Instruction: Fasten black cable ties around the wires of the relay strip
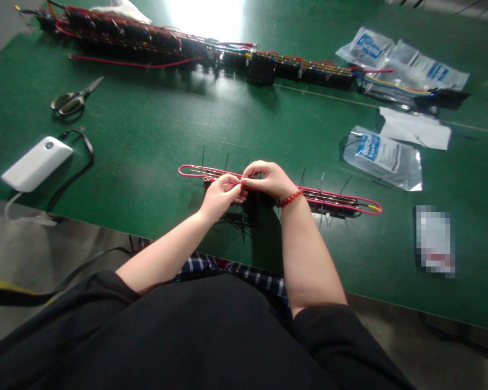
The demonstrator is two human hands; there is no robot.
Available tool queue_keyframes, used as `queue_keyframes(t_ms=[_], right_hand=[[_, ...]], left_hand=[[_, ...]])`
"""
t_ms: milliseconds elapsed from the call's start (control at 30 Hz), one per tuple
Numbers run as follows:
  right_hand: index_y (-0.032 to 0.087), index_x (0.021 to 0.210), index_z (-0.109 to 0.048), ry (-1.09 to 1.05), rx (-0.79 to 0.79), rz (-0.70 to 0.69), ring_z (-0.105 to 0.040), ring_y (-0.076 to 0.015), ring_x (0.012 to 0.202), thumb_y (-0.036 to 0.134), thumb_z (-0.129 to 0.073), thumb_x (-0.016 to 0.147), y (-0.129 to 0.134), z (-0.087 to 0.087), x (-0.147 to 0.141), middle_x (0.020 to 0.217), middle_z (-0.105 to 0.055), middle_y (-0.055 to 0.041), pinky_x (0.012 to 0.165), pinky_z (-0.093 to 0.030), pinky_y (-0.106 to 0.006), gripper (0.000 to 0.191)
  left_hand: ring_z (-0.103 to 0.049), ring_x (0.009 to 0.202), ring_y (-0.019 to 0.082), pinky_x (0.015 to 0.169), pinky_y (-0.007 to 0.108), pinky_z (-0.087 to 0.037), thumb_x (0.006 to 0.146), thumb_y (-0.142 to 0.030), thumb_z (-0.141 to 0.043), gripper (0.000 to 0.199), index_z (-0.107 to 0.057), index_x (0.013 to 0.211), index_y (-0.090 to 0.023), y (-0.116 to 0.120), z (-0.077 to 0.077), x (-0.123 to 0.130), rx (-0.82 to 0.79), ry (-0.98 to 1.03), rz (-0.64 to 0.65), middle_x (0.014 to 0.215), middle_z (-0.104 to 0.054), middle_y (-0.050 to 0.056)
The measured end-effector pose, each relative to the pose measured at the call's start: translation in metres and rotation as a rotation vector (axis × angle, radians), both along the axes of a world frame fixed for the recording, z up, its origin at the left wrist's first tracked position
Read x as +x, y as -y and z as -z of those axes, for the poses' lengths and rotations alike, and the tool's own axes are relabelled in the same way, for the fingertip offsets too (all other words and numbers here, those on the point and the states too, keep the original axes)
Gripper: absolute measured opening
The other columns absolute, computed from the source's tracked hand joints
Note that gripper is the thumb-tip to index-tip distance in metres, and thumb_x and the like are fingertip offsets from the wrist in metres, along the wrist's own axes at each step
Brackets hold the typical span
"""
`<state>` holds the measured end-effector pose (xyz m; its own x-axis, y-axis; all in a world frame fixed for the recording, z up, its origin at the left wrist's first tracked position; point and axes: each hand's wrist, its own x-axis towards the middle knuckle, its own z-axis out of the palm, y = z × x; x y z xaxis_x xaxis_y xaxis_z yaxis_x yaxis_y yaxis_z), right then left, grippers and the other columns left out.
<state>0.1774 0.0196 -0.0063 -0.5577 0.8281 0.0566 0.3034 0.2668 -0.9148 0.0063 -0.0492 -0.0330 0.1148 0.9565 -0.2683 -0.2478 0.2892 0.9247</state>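
Observation:
A long loop of pink-red wire (333, 198) lies on the green work mat, bundled with thinner wires and a yellow-tipped end at the right. Black cable ties stick out along it, and a loose tuft of black ties (238, 219) lies just below. My left hand (222, 197) and my right hand (266, 180) meet at the bundle's middle, with fingers pinched on the wires. A red bead bracelet (290, 197) circles my right wrist. The hands hide the central part of the bundle.
A long finished wire harness (195, 51) with black connectors runs across the mat's far side. Scissors (71, 100), a white power bank (36, 163) with a black cable, clear printed bags (382, 158), white paper (415, 128) and a blurred card (435, 241) lie about.

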Motion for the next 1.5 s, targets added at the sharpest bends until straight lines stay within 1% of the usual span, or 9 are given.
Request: queue_keyframes(t_ms=[567, 767, 867, 967, 1033, 1067, 1167, 1267, 1500], right_hand=[[0.018, 0.074, -0.067, -0.073, 0.027, 0.106, -0.057, -0.0168, 0.075, 0.058, -0.072, 0.079, 0.002, 0.000, 0.003, 0.077, -0.065, -0.0034, 0.071, -0.046, -0.031, 0.040], [0.019, 0.074, -0.066, -0.111, 0.018, 0.120, -0.056, -0.0158, 0.074, 0.053, -0.074, 0.078, 0.002, 0.001, 0.003, 0.077, -0.065, -0.0023, 0.070, -0.046, -0.030, 0.035], [0.018, 0.073, -0.066, -0.106, -0.006, 0.109, -0.056, -0.0152, 0.073, 0.048, -0.075, 0.078, 0.001, 0.001, 0.003, 0.076, -0.064, -0.0016, 0.068, -0.046, -0.029, 0.031], [0.018, 0.072, -0.066, -0.107, -0.029, 0.107, -0.055, -0.0142, 0.071, 0.043, -0.075, 0.077, 0.001, 0.001, 0.003, 0.074, -0.062, -0.0006, 0.066, -0.045, -0.028, 0.028], [0.017, 0.072, -0.066, -0.112, -0.046, 0.102, -0.055, -0.0140, 0.070, 0.042, -0.075, 0.077, 0.001, 0.001, 0.002, 0.074, -0.062, -0.0006, 0.066, -0.045, -0.028, 0.026], [0.017, 0.072, -0.066, -0.115, -0.055, 0.100, -0.055, -0.0139, 0.070, 0.041, -0.074, 0.077, 0.001, 0.000, 0.002, 0.074, -0.063, -0.0007, 0.066, -0.045, -0.028, 0.026], [0.017, 0.073, -0.066, -0.121, -0.079, 0.100, -0.055, -0.0141, 0.070, 0.041, -0.074, 0.077, 0.002, -0.001, 0.002, 0.073, -0.063, -0.0008, 0.065, -0.045, -0.028, 0.026], [0.017, 0.073, -0.067, -0.118, -0.086, 0.103, -0.056, -0.0140, 0.070, 0.041, -0.074, 0.077, 0.003, -0.003, 0.002, 0.073, -0.064, -0.0007, 0.065, -0.045, -0.028, 0.025], [0.017, 0.074, -0.067, -0.125, -0.110, 0.097, -0.056, -0.0140, 0.070, 0.040, -0.073, 0.078, 0.003, -0.003, 0.003, 0.072, -0.064, -0.0008, 0.064, -0.045, -0.028, 0.025]], left_hand=[[-0.072, 0.064, 0.014, 0.059, 0.021, -0.058, 0.075, -0.038, -0.079, 0.031, -0.061, 0.088, -0.017, 0.001, 0.004, 0.002, 0.021, -0.014, -0.017, 0.069, -0.072, 0.001], [-0.071, 0.065, 0.014, 0.060, 0.022, -0.058, 0.078, -0.042, -0.076, 0.031, -0.061, 0.089, -0.017, 0.003, 0.005, 0.006, 0.052, -0.078, -0.043, 0.071, -0.072, 0.001], [-0.068, 0.058, 0.012, 0.055, 0.021, -0.054, 0.085, -0.041, -0.069, 0.025, -0.061, 0.092, -0.018, 0.007, 0.001, 0.004, 0.089, -0.215, -0.001, 0.069, -0.071, -0.001], [-0.063, 0.054, 0.011, 0.057, 0.022, -0.051, 0.092, -0.038, -0.061, 0.018, -0.064, 0.095, -0.020, 0.010, -0.004, -0.006, 0.318, -0.588, 0.013, 0.066, -0.069, -0.002], [-0.066, 0.068, 0.014, 0.071, 0.028, -0.052, 0.093, -0.036, -0.060, 0.016, -0.066, 0.095, -0.021, 0.007, -0.007, -0.017, 0.624, -0.906, -0.025, 0.074, -0.071, 0.000], [-0.067, 0.078, 0.017, 0.080, 0.032, -0.052, 0.094, -0.035, -0.059, 0.017, -0.067, 0.094, -0.021, 0.004, -0.008, -0.022, 0.778, -1.029, -0.001, 0.081, -0.072, 0.002], [-0.065, 0.094, 0.022, 0.090, 0.039, -0.048, 0.095, -0.035, -0.058, 0.018, -0.069, 0.094, -0.021, -0.009, -0.007, -0.035, 1.075, -1.226, 0.118, 0.096, -0.073, 0.005], [-0.063, 0.097, 0.022, 0.091, 0.039, -0.047, 0.095, -0.036, -0.058, 0.018, -0.070, 0.098, -0.022, -0.020, -0.001, -0.040, 1.146, -1.251, 0.159, 0.103, -0.072, 0.005], [-0.062, 0.096, 0.020, 0.086, 0.035, -0.047, 0.094, -0.036, -0.062, 0.015, -0.074, 0.098, -0.028, -0.023, 0.012, -0.039, 1.180, -1.250, 0.042, 0.102, -0.072, 0.002]])
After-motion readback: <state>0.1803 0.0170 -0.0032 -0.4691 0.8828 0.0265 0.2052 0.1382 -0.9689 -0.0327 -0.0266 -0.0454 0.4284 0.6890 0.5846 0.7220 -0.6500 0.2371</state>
